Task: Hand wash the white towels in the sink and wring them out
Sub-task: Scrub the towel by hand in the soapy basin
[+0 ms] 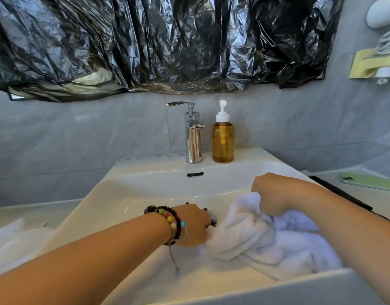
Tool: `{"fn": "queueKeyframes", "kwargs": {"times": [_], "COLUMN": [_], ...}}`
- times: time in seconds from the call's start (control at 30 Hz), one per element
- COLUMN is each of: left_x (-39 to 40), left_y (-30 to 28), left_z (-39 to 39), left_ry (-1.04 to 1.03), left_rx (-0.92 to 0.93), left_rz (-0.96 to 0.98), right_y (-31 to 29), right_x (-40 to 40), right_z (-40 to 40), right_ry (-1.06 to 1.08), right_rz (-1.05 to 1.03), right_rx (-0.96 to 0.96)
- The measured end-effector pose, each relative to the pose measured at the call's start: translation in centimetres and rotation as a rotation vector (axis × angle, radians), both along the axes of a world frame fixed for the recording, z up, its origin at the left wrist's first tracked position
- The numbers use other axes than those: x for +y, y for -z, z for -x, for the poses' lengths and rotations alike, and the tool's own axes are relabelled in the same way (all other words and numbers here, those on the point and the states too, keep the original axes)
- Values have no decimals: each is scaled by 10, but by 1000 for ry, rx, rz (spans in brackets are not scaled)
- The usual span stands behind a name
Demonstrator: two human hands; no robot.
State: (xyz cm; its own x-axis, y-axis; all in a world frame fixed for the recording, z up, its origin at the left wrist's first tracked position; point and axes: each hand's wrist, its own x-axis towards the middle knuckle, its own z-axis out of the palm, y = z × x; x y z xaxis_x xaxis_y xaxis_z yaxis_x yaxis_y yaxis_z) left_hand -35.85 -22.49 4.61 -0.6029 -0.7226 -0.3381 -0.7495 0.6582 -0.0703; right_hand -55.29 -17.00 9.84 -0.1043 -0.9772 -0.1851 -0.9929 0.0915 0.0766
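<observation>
White cloth (11, 241), crumpled, on the worktop (35, 208) at the sink's left edge. Left hand (193, 225), beaded bracelets (169, 219) at the wrist, low in the sink (145, 186), its grip clamped on the left end of the white towel (255, 236); drain stopper (212, 219) just behind it. Chrome tap (194, 137) and amber soap bottle (223, 139) on the sink's back edge. Right hand (271, 194), grip bunched on the towel's upper fold; the towel fills the sink's right front corner. Green phone (370, 182) on the worktop, right edge.
</observation>
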Motion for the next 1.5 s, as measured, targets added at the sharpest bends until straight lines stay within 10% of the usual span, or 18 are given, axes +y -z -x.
{"fn": "queueKeyframes", "kwargs": {"times": [0.17,0.3,0.53,0.67,0.9,1.23,1.5], "left_x": [-4,10,19,24,18,16,18], "left_y": [-29,-51,-80,-95,-83,-65,-69], "left_z": [-22,-25,-62,-84,-89,-58,-60], "left_ry": [-193,-245,-281,-295,-457,-457,-540], "left_rx": [719,1260,1700,1725,1593,1323,1552], "left_rz": [-437,-816,-321,-154,-155,-39,-185], "right_y": [-9,-27,-88,-112,-31,-14,-19], "right_x": [-1,-6,-9,-7,-16,-18,-10], "right_z": [-1,-31,-73,-78,-54,-90,-61], "right_ry": [-38,-83,-267,-345,-220,-18,-121], "right_rz": [314,611,861,670,24,522,96], "right_rx": [-665,-790,-385,-300,-1320,-1237,-1457]}}
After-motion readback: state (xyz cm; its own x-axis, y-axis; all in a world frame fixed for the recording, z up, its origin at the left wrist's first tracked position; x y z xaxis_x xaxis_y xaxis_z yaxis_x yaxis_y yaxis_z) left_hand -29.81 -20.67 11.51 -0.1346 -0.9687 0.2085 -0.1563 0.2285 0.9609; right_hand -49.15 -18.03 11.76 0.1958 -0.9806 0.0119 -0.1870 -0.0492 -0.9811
